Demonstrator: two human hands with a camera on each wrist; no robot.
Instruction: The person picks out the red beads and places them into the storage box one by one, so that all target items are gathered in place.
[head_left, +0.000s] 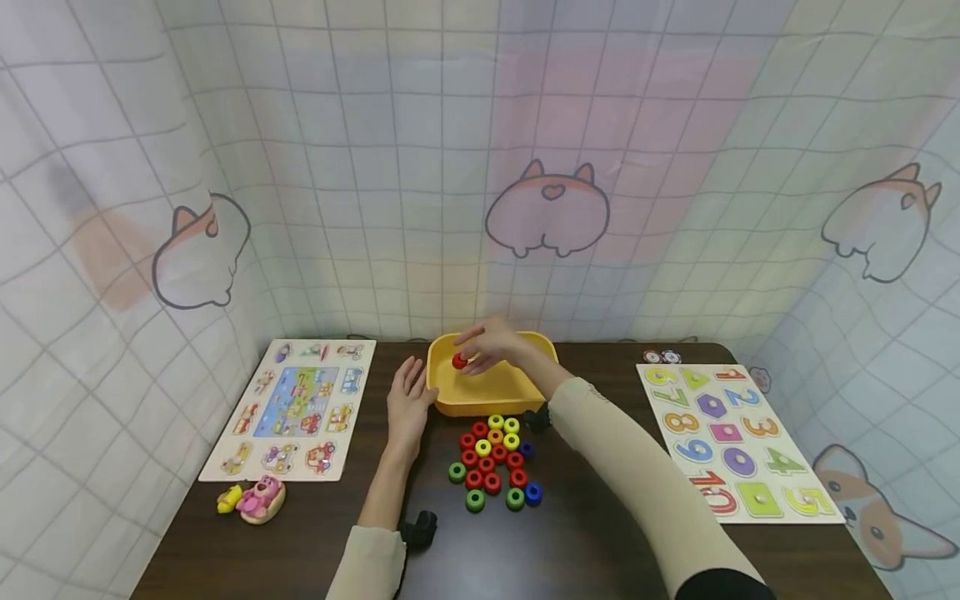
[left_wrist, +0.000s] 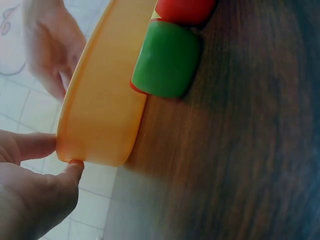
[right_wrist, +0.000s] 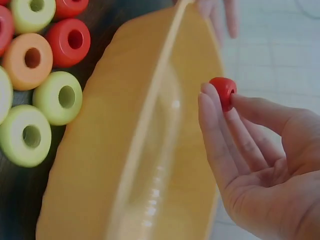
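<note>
My right hand (head_left: 491, 343) is over the yellow tray (head_left: 491, 408), pinching a red bead (right_wrist: 223, 93) between thumb and fingertips. A hole shows in the side of the bead in the right wrist view. At the tray's left end is my left hand (head_left: 408, 408), its fingers mostly straight and the thumb at the tray wall. Two of its digits touch the tray's end in the left wrist view. In front of the tray lies a group of red, yellow, green, blue and orange beads (head_left: 491, 483) on the dark table.
A picture puzzle board (head_left: 232, 462) lies at left, with a pink toy figure (head_left: 260, 498) and a small yellow toy (head_left: 228, 500) before it. At right is a number puzzle board (head_left: 757, 450), with two round chips (head_left: 662, 357) behind it. A patterned curtain (head_left: 420, 167) surrounds the table.
</note>
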